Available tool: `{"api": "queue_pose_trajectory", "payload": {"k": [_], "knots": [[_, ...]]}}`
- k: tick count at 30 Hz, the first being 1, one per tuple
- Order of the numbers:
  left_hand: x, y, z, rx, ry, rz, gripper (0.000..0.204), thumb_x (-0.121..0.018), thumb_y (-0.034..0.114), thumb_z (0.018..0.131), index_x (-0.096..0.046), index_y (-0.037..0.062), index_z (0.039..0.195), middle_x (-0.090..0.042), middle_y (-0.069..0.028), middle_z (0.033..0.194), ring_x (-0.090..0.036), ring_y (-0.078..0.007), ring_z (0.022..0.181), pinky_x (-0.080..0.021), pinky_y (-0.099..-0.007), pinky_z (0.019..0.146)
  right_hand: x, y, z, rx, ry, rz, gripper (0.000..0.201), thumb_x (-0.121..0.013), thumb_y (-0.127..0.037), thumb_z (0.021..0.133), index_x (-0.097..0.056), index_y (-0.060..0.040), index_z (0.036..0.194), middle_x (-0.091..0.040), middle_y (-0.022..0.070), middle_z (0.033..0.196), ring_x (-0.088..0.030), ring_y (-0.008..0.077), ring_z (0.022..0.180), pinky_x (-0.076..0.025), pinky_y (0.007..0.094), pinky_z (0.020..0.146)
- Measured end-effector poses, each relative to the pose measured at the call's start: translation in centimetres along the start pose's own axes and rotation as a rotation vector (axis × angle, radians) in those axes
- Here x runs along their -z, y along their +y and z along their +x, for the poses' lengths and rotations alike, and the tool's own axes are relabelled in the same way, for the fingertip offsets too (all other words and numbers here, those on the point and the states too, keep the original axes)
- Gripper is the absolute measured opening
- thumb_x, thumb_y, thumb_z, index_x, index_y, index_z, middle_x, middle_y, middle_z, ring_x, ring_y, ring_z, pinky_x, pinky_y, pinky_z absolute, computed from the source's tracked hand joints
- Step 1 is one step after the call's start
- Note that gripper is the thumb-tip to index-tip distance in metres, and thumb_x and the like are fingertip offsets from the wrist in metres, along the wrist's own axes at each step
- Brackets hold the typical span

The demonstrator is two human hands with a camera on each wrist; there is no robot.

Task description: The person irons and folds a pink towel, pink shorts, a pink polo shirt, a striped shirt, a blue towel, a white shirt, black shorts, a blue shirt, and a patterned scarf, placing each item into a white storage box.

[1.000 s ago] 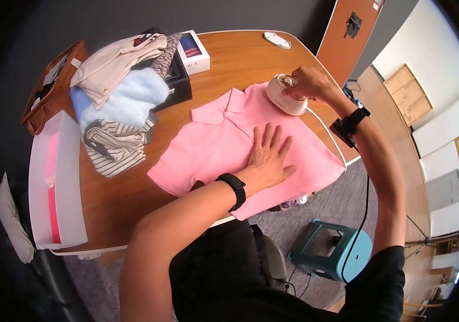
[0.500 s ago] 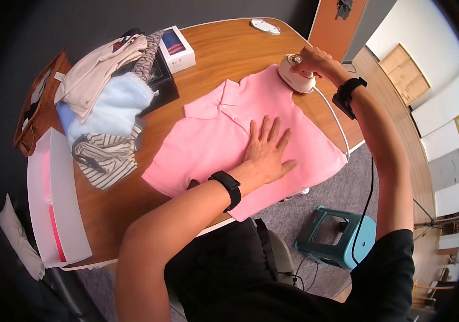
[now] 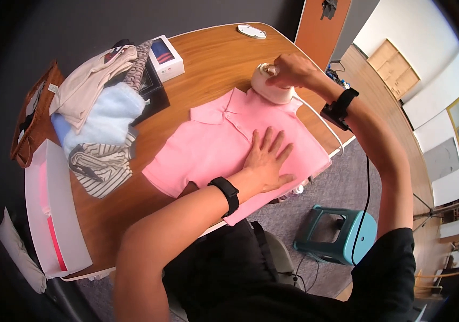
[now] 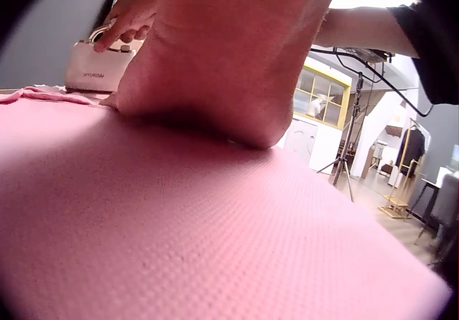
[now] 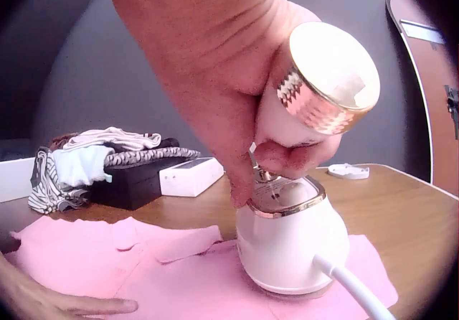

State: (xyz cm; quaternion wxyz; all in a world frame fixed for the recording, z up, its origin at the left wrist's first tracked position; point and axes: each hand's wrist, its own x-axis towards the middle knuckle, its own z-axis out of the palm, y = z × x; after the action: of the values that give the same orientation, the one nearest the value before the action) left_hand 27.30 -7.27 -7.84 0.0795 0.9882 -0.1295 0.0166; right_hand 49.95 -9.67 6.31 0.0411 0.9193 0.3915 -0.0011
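A pink polo shirt (image 3: 197, 145) lies spread on the wooden table, its collar toward the far side and its lower edge hanging over the near edge. My left hand (image 3: 264, 161) rests palm down on the shirt's front with fingers spread. The right hand (image 3: 294, 70) grips the handle of a small white iron (image 5: 290, 248) with gold trim. Its base sits on the shirt near the collar and far shoulder, as the right wrist view shows. A white cord (image 3: 323, 123) runs from the iron past the shirt's right side.
Folded clothes (image 3: 98, 102) are heaped at the left, over a black box (image 3: 154, 94), beside a white box (image 3: 166, 59). A brown basket (image 3: 36, 115) and a translucent bin (image 3: 74, 231) stand further left. A white oval plate (image 3: 252, 31) lies at the back; a teal stool (image 3: 361, 236) stands below right.
The right hand slid the iron outward along the far sleeve, then back toward the collar. My left hand stays flat on the shirt. The head view has shifted a little.
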Motion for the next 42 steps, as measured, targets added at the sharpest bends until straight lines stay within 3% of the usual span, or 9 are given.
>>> {"api": "queue_pose_trajectory", "payload": {"k": [2, 8, 11, 21, 24, 30, 34, 39, 42], "knots": [[-0.2, 0.0, -0.1, -0.003, 0.018, -0.010, 0.090, -0.040, 0.073, 0.098, -0.029, 0.0126, 0.165, -0.018, -0.0223, 0.171, -0.008, -0.0482, 0.158, -0.007, -0.0704, 0.122, 0.1, -1.1, -0.6, -0.056, -0.131, 0.103, 0.055, -0.082, -0.054, 0.074, -0.079, -0.0065, 0.101, -0.077, 0.0148, 0.094, -0.076, 0.0315, 0.083, -0.060, 0.0417, 0.074], [-0.5, 0.0, 0.2, 0.009, 0.022, -0.008, 0.091, -0.040, 0.074, 0.097, -0.029, 0.0135, 0.165, -0.016, -0.0216, 0.171, -0.007, -0.0472, 0.158, -0.006, -0.0699, 0.122, -0.9, 3.2, 1.1, -0.231, -0.092, 0.103, 0.051, -0.084, -0.049, 0.074, -0.079, -0.0062, 0.101, -0.077, 0.0133, 0.092, -0.076, 0.0270, 0.076, -0.061, 0.0400, 0.073], [-0.3, 0.0, 0.0, 0.011, 0.007, -0.017, 0.091, -0.039, 0.074, 0.098, -0.028, 0.0143, 0.165, -0.016, -0.0216, 0.172, -0.005, -0.0463, 0.158, -0.006, -0.0687, 0.123, -2.1, 7.2, 2.7, -0.253, -0.001, 0.075, 0.053, -0.086, -0.052, 0.073, -0.076, -0.0054, 0.095, -0.073, 0.0113, 0.073, -0.071, 0.0230, 0.059, -0.058, 0.0379, 0.055], [0.7, -1.5, 0.4, -0.067, -0.058, -0.036, 0.092, -0.039, 0.074, 0.098, -0.025, 0.0125, 0.166, -0.014, -0.0198, 0.173, -0.005, -0.0424, 0.160, -0.007, -0.0661, 0.125, -2.0, 10.4, 2.8, -0.338, 0.015, 0.136, 0.049, -0.089, -0.046, 0.072, -0.076, -0.0044, 0.093, -0.073, 0.0130, 0.077, -0.071, 0.0256, 0.061, -0.056, 0.0395, 0.054], [1.1, -2.7, 0.3, -0.089, 0.020, -0.140, 0.086, -0.047, 0.062, 0.100, -0.027, 0.0075, 0.164, -0.019, -0.0207, 0.171, -0.012, -0.0406, 0.159, -0.010, -0.0628, 0.126, -1.7, 10.1, 1.6, -0.249, 0.156, -0.013, 0.052, -0.085, -0.050, 0.074, -0.079, -0.0085, 0.106, -0.078, 0.0148, 0.095, -0.077, 0.0321, 0.087, -0.061, 0.0439, 0.077], [3.6, -12.7, 0.7, 0.061, 0.200, -0.051, 0.068, -0.051, 0.038, 0.104, -0.036, 0.0015, 0.158, -0.033, -0.0180, 0.167, -0.030, -0.0328, 0.155, -0.022, -0.0534, 0.127, 2.1, 4.8, -3.3, -0.030, 0.103, -0.001, 0.050, -0.082, -0.046, 0.071, -0.077, -0.0046, 0.100, -0.076, 0.0159, 0.088, -0.074, 0.0330, 0.081, -0.058, 0.0451, 0.073], [4.6, -15.7, -0.8, 0.171, -0.024, -0.044, 0.074, -0.046, 0.050, 0.106, -0.029, 0.0059, 0.163, -0.028, -0.0142, 0.169, -0.026, -0.0303, 0.156, -0.017, -0.0535, 0.129, 1.8, 0.7, -4.8, 0.102, 0.051, 0.105, 0.053, -0.081, -0.049, 0.073, -0.076, -0.0037, 0.102, -0.075, 0.0171, 0.087, -0.073, 0.0331, 0.081, -0.057, 0.0447, 0.075], [3.5, -15.2, -1.2, 0.278, -0.006, 0.117, 0.079, -0.035, 0.062, 0.106, -0.024, 0.0107, 0.165, -0.024, -0.0104, 0.172, -0.020, -0.0289, 0.159, -0.013, -0.0580, 0.128, -0.4, -2.2, -3.8, 0.085, -0.079, 0.106, 0.054, -0.080, -0.052, 0.073, -0.078, -0.0073, 0.104, -0.076, 0.0157, 0.092, -0.074, 0.0332, 0.091, -0.058, 0.0443, 0.079], [3.2, -15.1, -0.9, 0.327, -0.011, 0.165, 0.080, -0.033, 0.064, 0.105, -0.024, 0.0117, 0.165, -0.024, -0.0092, 0.172, -0.019, -0.0294, 0.159, -0.011, -0.0587, 0.128, -0.6, -2.0, -3.1, 0.004, -0.123, 0.174, 0.053, -0.081, -0.053, 0.074, -0.078, -0.0081, 0.101, -0.076, 0.0131, 0.088, -0.075, 0.0298, 0.081, -0.059, 0.0416, 0.071]]}}
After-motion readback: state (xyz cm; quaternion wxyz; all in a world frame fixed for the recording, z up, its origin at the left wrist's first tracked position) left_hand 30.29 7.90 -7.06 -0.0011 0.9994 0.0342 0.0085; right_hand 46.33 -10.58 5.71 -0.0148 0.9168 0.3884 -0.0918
